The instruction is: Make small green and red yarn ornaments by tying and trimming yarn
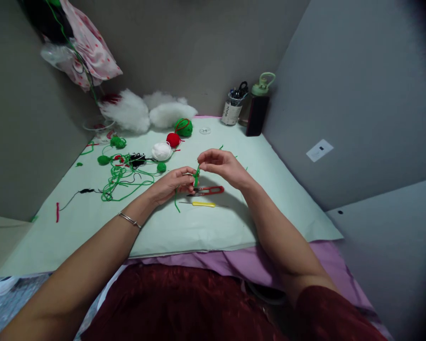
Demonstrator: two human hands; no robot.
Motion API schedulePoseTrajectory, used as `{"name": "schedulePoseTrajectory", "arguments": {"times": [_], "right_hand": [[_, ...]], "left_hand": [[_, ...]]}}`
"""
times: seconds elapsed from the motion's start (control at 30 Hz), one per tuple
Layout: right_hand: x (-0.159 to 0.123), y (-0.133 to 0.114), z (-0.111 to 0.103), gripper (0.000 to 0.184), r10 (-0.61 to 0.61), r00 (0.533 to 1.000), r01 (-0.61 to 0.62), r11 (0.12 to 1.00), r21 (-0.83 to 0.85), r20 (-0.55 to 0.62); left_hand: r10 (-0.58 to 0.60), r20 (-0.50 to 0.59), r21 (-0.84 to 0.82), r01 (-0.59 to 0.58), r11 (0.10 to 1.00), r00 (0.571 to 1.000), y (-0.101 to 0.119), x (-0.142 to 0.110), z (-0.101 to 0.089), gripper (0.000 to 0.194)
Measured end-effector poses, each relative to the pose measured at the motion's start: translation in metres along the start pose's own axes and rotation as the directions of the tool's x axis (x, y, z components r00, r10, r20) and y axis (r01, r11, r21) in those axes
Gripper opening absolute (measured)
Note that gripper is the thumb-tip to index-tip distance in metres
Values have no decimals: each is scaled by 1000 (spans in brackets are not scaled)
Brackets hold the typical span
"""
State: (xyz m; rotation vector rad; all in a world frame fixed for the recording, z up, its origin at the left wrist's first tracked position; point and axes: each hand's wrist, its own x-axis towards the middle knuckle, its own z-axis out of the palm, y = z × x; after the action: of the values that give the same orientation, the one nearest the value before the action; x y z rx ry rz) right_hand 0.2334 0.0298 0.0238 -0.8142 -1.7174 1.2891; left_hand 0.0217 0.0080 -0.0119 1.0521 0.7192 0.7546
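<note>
Near the middle of the table, my left hand (172, 183) pinches a small crocheted piece (195, 180), mostly green with a little red and white at its lower side. Just above it, my right hand (222, 166) grips a green yarn strand (198, 169) that rises from the piece between thumb and fingertips. Beneath the hands lie red-handled thread snips (213, 190), their blades partly behind my left fingers. Closer to me rests a crochet hook with a yellow handle (203, 204). A loose green yarn end (176, 202) hangs below my left hand.
Tangled green yarn (119, 182) spreads across the left side. A white yarn ball (161, 151), red yarn ball (173, 139) and green yarn ball (184, 127) sit behind my hands. White stuffing (128, 111) lines the back, with a pen holder (231, 111) and dark bottle (257, 113) at right.
</note>
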Motion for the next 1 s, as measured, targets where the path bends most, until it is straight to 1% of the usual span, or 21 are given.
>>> {"name": "schedulePoseTrajectory", "arguments": {"times": [0.07, 0.13, 0.23, 0.3, 0.4, 0.5, 0.57, 0.67, 0.8, 0.9, 1.0], "right_hand": [[2, 1, -1, 32, 42, 998, -34, 985, 169, -44], [2, 2, 0, 34, 55, 993, -26, 964, 265, -102], [3, 0, 1, 33, 67, 987, -18, 949, 315, -148], [4, -1, 0, 35, 53, 980, 12, 945, 328, -191], [5, -4, -8, 34, 21, 950, 91, 936, 340, -312], [6, -7, -16, 31, 16, 915, 136, 929, 345, -403], [6, -8, -19, 31, 20, 903, 138, 933, 332, -429], [5, -9, -19, 34, 13, 907, 113, 955, 274, -421], [5, -6, -20, 38, -44, 921, 119, 978, 172, -388], [6, -5, -26, 40, -91, 909, 153, 980, 123, -406], [6, -7, -30, 41, -102, 892, 162, 982, 101, -440]], "left_hand": [[12, -23, 11, -12, 1000, 1000, -1, 1, 0, 27], [25, -56, 9, -24, 1000, 998, -1, 2, 0, 29], [35, -84, 1, -35, 999, 996, -1, 3, 0, 31], [47, -88, -2, -47, 999, 995, -1, 3, 1, 31], [68, -70, 10, -67, 998, 995, 0, 2, 2, 29], [80, -35, 22, -79, 997, 996, 0, 2, 4, 26], [88, -19, 25, -88, 996, 996, 0, 1, 4, 24], [90, -9, 36, -89, 995, 996, -3, 2, 3, 22], [107, -50, 29, -106, 994, 993, -5, 4, 0, 24], [110, -67, 31, -108, 994, 992, -4, 4, 0, 23], [95, -63, 39, -93, 995, 993, -4, 3, -1, 22]]}}
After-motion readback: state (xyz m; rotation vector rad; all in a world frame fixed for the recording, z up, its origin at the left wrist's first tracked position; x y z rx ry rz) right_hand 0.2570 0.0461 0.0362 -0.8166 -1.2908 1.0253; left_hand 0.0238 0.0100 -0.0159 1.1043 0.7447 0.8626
